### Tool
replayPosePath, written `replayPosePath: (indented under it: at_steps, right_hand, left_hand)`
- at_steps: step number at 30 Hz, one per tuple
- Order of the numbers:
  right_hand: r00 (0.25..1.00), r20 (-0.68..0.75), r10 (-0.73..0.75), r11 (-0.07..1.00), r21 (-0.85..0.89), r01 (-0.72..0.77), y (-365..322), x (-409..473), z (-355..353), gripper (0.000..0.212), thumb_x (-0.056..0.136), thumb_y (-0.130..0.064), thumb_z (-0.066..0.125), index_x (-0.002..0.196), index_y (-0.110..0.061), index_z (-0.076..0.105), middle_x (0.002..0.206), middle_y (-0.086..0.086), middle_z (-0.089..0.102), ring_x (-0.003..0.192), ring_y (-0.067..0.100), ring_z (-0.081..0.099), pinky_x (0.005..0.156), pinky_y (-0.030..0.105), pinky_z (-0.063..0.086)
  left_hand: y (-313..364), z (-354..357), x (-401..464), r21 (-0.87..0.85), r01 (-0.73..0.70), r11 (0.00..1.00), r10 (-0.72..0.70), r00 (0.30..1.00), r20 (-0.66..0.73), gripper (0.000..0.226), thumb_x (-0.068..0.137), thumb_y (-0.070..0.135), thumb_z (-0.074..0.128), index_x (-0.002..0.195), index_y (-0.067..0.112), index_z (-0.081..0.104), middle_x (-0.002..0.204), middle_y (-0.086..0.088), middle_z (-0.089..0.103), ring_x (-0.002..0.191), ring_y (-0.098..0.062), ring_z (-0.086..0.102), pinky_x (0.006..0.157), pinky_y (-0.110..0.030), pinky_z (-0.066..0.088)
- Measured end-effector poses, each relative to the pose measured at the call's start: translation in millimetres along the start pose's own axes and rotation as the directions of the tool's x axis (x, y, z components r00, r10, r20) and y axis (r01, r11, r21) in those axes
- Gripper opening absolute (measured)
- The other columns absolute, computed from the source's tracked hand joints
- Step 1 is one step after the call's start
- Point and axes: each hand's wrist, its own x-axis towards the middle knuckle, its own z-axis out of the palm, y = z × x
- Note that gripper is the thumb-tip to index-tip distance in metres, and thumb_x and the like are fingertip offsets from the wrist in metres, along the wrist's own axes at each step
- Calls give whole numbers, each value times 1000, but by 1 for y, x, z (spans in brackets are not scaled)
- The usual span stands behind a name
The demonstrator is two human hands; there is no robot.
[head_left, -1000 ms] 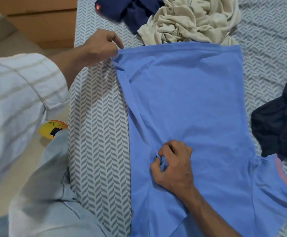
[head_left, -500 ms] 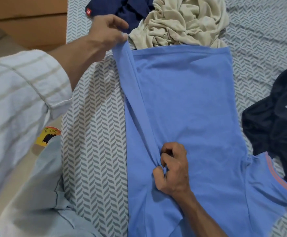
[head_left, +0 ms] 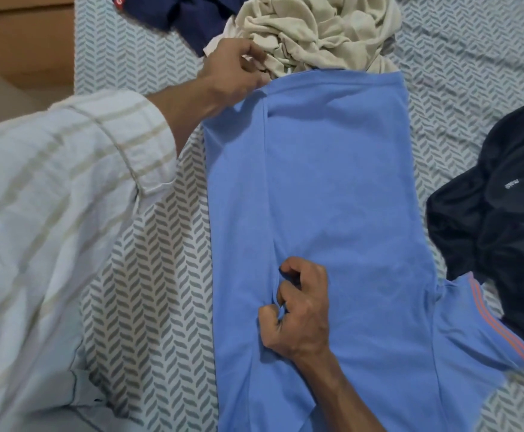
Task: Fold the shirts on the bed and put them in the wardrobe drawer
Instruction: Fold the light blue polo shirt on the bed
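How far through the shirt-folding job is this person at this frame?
Early. Done: one side strip of the blue shirt lies folded inward. In hand: the left hand is at its top corner, grip unclear, and the right hand pinches the fold's lower end. Left: its sleeve with orange stripes lies unfolded; the beige shirt, navy shirt and black garment lie crumpled. No drawer is in view.

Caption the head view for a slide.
Both hands, left hand and right hand, fold a blue shirt lengthwise on the bed.
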Motion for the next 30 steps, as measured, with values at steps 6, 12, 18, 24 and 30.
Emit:
replayPosePath:
  at_steps: [6,12,18,24,30]
  right_hand:
    - [1000,13,6,1000,-7,-5,4,-1,2,17,63,-15,54,55,-7,41,96,11,55,90,23,47,86,14,32]
    - [999,37,33,999,-1,-33,-5,2,-5,21,65,-23,55,54,-11,42,92,6,55,81,24,47,77,25,37]
    - [964,191,184,980,-108,-165,-22,0,-29,17,67,-31,59,61,-18,49,81,5,55,80,31,58,73,27,38]
    - [846,285,450,888,-246,-389,-37,25,-72,24,85,-32,67,69,-19,55,77,2,64,93,28,65,70,28,38]
    - [779,342,526,851,-204,-485,-34,18,-85,34,75,-45,82,83,-20,60,83,-2,62,88,21,63,75,33,47]
  left_hand:
    - [-10,-27,-77,259,-115,959,205,912,-355,54,84,25,55,138,19,51,134,-2,54,126,-23,48,105,-42,37]
    - [-34,-15,-248,100,272,957,-254,953,-167,35,85,23,67,119,19,57,91,-4,69,84,-20,64,73,-27,43]
    - [-34,3,-386,89,530,844,-537,832,138,23,68,32,74,69,9,71,54,-4,69,56,-19,70,60,-34,60]
    - [-33,33,-439,96,601,793,-598,739,310,56,48,49,82,81,6,68,72,-11,72,67,-22,69,58,-35,54]
    - [-29,30,-459,146,620,771,-626,695,353,50,53,32,87,88,4,66,71,-12,67,59,-20,65,48,-23,49]
